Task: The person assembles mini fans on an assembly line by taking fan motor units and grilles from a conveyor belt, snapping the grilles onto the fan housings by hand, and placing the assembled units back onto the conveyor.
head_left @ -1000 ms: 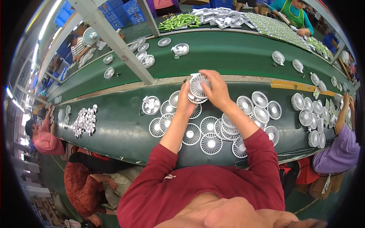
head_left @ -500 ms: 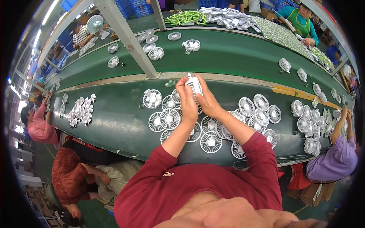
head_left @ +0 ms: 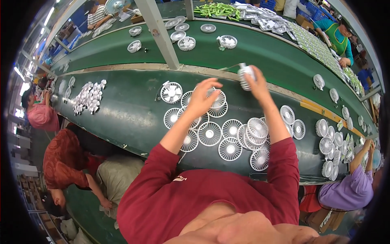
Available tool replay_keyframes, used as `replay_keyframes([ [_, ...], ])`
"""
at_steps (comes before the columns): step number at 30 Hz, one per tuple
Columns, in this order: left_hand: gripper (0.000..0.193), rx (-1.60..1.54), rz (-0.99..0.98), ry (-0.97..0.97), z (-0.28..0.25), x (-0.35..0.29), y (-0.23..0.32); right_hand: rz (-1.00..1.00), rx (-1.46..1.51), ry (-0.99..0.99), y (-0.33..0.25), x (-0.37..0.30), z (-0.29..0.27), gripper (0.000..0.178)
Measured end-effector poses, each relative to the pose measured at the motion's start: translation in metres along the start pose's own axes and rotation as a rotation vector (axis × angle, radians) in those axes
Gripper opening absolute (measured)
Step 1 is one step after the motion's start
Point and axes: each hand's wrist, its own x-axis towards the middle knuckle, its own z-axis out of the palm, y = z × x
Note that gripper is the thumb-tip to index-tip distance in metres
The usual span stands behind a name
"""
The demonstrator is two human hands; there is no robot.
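Note:
My right hand [head_left: 259,84] is closed on a small white fan head [head_left: 245,77], held on its edge above the far rim of the near table. A thin wire seems to trail left from it. My left hand [head_left: 201,99] is empty, its fingers apart and slightly curled, over several round white fan grilles [head_left: 210,133] lying flat. More overlapping grilles [head_left: 257,128] lie under and beside my right forearm. Left of my left hand rests an open fan housing [head_left: 171,92] with its white blades showing.
Small white fan blades [head_left: 87,97] lie heaped at the left. A metal post [head_left: 160,38] stands beyond the table. Behind it, the green conveyor belt [head_left: 276,61] carries fan heads. Co-workers sit at the right in a purple top [head_left: 345,189] and at the left in red [head_left: 65,162].
My hands were together around the fan head and are now apart. My right hand has moved right with it; my left hand has let go and opened. The whole view has shifted a little.

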Motion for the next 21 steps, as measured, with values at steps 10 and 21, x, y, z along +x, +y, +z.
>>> replay_keyframes([
  [10,0.028,0.565,-0.389,0.318,-0.107,-0.051,-0.068,-0.316,-0.533,0.009,0.0,0.011,-0.022,0.054],
  [21,0.038,0.729,-0.246,0.397,-0.1,-0.029,-0.1,-0.319,-0.483,-0.639,-0.049,-0.019,0.113,0.071],
])
